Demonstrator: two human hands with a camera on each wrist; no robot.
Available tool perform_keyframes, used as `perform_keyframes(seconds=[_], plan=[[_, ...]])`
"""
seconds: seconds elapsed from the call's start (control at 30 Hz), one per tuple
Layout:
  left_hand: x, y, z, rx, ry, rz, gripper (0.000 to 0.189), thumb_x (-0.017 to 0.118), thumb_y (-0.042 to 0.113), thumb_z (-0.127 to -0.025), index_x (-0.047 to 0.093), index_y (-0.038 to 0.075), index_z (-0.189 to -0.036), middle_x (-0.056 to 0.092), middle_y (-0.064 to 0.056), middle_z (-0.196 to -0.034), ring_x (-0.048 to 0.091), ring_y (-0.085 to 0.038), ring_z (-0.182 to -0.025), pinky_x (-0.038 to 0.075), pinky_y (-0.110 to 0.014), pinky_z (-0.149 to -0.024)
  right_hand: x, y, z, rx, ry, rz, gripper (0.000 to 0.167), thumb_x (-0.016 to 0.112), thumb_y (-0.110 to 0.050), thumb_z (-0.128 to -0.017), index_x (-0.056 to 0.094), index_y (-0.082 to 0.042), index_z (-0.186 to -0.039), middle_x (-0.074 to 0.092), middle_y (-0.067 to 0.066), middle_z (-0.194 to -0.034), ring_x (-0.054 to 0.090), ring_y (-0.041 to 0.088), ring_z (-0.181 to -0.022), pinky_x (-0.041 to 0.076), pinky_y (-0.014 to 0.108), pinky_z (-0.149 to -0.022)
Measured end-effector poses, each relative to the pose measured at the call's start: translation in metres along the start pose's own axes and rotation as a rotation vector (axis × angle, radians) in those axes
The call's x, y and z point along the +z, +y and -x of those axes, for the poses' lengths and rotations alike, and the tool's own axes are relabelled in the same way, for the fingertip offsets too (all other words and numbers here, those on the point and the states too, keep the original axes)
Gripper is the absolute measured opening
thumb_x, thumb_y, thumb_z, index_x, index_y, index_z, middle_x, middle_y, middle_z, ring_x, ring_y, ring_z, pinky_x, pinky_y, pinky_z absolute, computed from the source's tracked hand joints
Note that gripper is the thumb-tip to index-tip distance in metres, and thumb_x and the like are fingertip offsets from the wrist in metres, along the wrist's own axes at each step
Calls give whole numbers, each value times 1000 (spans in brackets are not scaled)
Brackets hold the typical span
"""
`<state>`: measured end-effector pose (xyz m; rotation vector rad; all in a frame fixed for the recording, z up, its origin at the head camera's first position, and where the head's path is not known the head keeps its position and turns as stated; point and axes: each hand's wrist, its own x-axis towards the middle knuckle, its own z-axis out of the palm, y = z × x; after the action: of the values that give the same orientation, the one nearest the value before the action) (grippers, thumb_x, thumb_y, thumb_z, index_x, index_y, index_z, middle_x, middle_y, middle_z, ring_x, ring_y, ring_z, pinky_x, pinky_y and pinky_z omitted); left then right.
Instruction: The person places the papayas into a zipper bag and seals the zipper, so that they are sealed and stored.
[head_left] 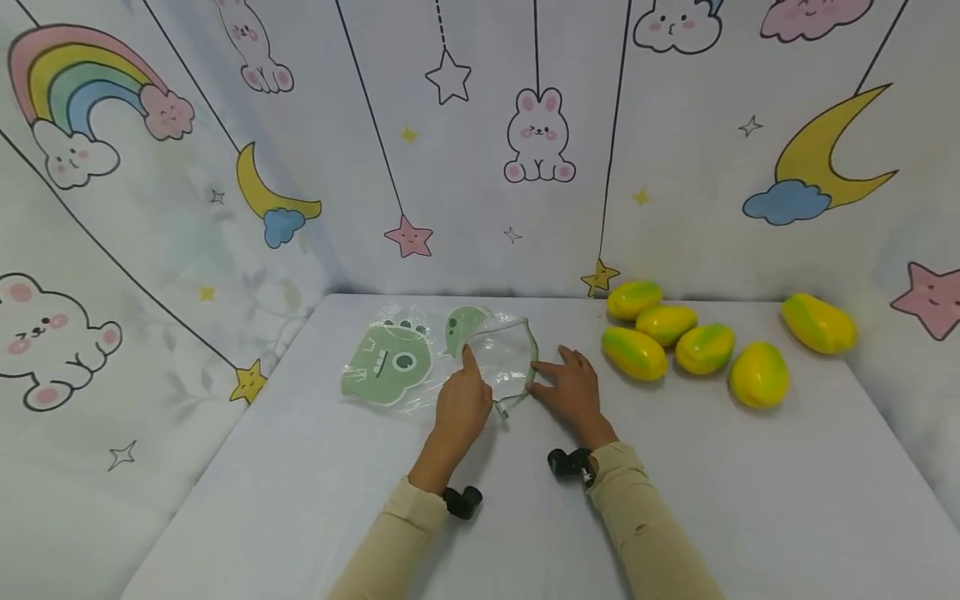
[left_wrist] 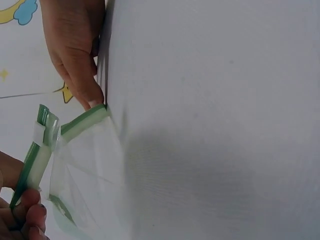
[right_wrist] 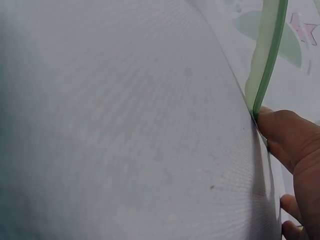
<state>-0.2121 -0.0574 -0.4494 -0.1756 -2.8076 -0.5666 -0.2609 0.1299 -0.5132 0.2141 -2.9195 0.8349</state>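
A clear zip bag printed with a green dinosaur lies on the white table, its mouth towards the right and spread apart. In the left wrist view its green zip strip forms two edges, and a white slider sits on one. My left hand pinches one edge of the mouth, its index finger stretched along the bag. At the right end of the mouth, my right hand holds the green edge between thumb and finger. The other right fingers are partly hidden.
Several yellow-and-green mangoes lie at the back right of the table, beyond my right hand. One mango sits apart by the right edge. A printed cloth backdrop stands behind the table.
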Motion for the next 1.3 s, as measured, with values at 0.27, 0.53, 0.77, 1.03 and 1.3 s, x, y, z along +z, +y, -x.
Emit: perform_keyframes(seconds=[0.27,0.53,0.77,1.03,1.3], plan=[[0,1,3,-1,20,72,67,60,-1,-87,29,-18,-143,59,-10,-59,48,-13,-45,38,-26,-40,-9,-2,0,3,-58,31,48,70,-42,-87,65,-20,-130,39,26,-150,32,49,-138,28,62,-111],[3,-1,2,-17,-26,82,71,62,-1,-86,26,-17,-145,61,-11,-62,49,-14,-48,40,-27,-43,-64,-7,9,43,-36,-113,51,66,-33,-93,54,-13,-139,49,18,-143,43,37,-134,33,54,-111],[2,1,2,-12,-61,124,72,62,-2,-85,25,-18,-145,59,-11,-60,49,-14,-48,40,-26,-43,-110,22,26,8,263,-13,43,67,-16,-91,59,-3,-131,55,25,-129,50,42,-118,40,57,-101],[0,-1,7,-45,-95,140,73,62,0,-87,24,-16,-147,61,-11,-62,50,-14,-47,40,-25,-42,-117,45,41,27,167,134,53,67,-10,-87,51,6,-135,51,32,-130,51,50,-114,40,61,-98],[1,5,11,-23,-86,200,74,64,2,-87,24,-17,-146,65,-16,-70,54,-16,-53,45,-28,-47,-108,60,44,34,184,105,62,70,-2,-85,42,0,-140,48,36,-127,53,51,-108,44,62,-91]])
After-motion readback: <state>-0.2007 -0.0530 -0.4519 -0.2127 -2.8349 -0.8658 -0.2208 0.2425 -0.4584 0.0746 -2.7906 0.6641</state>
